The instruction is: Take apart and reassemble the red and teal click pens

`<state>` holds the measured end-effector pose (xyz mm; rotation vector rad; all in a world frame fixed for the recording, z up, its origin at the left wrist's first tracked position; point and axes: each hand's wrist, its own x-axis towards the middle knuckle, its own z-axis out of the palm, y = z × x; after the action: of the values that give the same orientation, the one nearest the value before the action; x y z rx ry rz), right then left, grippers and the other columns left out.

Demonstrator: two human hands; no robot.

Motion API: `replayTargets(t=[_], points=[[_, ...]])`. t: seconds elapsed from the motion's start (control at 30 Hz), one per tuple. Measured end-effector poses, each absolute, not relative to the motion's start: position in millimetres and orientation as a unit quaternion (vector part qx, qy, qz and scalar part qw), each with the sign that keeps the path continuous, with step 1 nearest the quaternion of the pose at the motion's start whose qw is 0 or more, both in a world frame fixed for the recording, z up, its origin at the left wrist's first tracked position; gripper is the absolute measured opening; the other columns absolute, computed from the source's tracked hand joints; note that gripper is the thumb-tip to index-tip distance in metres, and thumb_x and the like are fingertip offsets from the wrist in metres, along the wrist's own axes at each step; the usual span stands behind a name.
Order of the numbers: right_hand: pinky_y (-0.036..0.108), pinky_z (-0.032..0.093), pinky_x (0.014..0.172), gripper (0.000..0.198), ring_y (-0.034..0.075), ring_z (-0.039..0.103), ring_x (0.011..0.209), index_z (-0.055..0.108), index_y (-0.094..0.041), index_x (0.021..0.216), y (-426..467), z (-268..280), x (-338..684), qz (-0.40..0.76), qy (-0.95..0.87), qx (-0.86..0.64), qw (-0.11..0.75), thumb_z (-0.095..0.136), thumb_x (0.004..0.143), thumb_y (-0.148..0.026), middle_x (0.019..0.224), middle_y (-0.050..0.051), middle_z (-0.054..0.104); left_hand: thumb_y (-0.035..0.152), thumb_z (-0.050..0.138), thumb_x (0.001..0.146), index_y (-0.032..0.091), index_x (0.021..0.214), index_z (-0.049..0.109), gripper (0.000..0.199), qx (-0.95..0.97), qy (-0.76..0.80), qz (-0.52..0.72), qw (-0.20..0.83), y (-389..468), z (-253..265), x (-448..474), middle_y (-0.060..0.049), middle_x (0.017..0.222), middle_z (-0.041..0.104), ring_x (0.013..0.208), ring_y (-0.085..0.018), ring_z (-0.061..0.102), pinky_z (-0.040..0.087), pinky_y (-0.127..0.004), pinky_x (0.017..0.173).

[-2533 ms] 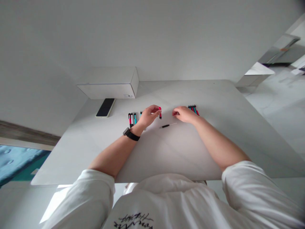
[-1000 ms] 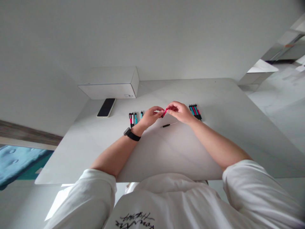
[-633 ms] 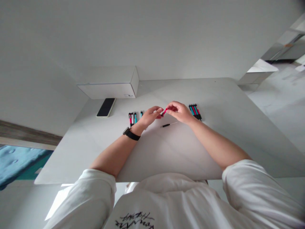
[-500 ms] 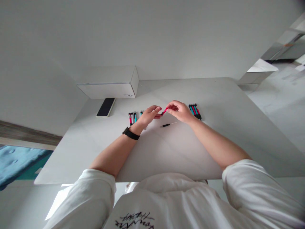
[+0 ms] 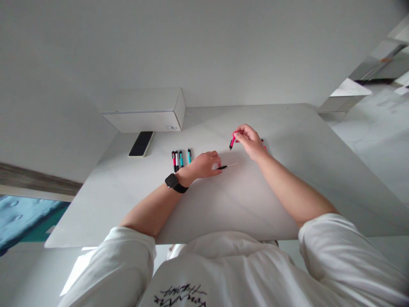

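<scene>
My right hand [image 5: 249,140] is closed on a pink pen barrel [image 5: 233,141], held above the table with its black end pointing down. Low over the tabletop, my left hand [image 5: 206,164], wearing a black watch [image 5: 173,181], curves its thumb and fingers apart around the left end of a black pen piece with a thin refill [image 5: 223,167]. That piece lies on the table; whether the fingertips touch it I cannot tell. Left of this hand lie several pens: a pink one [image 5: 174,157], a white one [image 5: 177,157] and teal ones [image 5: 181,158].
A dark-screened phone [image 5: 141,144] lies at the back left, in front of a long white box [image 5: 143,121] by the wall. Behind my right hand, part of a row of pens [image 5: 264,145] shows; the rest is covered. The white table [image 5: 243,204] has its near edge at my body.
My hands have separated. The right one moved right and up with the pink barrel, now covering most of the right pen row. The left one came down to the black piece.
</scene>
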<state>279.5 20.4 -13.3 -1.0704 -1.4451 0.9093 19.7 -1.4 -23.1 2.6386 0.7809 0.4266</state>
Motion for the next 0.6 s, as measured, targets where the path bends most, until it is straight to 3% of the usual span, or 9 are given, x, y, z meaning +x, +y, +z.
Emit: replayTargets(t=[0.3,0.6], points=[[0.036,0.056,0.083,0.040,0.020,0.069,0.087,0.066,-0.026,0.106,27.0,-26.3,283.7,0.364,-0.639,-0.482,0.476,0.071,0.089,-0.062,0.096,0.004,0.073,0.028,0.068,0.091,0.024,0.100,0.076,0.012,0.912,0.286,0.209,0.207,11.7,-20.8,13.5,-0.008,0.105,0.071,0.102,-0.025,0.067,0.051,-0.039,0.097],[0.038,0.053,0.083,0.016,0.021,0.069,0.081,0.076,-0.026,0.094,21.3,-27.9,285.3,0.273,-0.688,-0.542,0.397,0.076,0.088,-0.041,0.091,0.003,0.078,0.029,0.065,0.096,0.024,0.105,0.072,0.013,0.817,0.439,0.335,0.167,30.6,-26.1,-0.8,-0.007,0.100,0.075,0.096,-0.024,0.069,0.052,-0.036,0.086]])
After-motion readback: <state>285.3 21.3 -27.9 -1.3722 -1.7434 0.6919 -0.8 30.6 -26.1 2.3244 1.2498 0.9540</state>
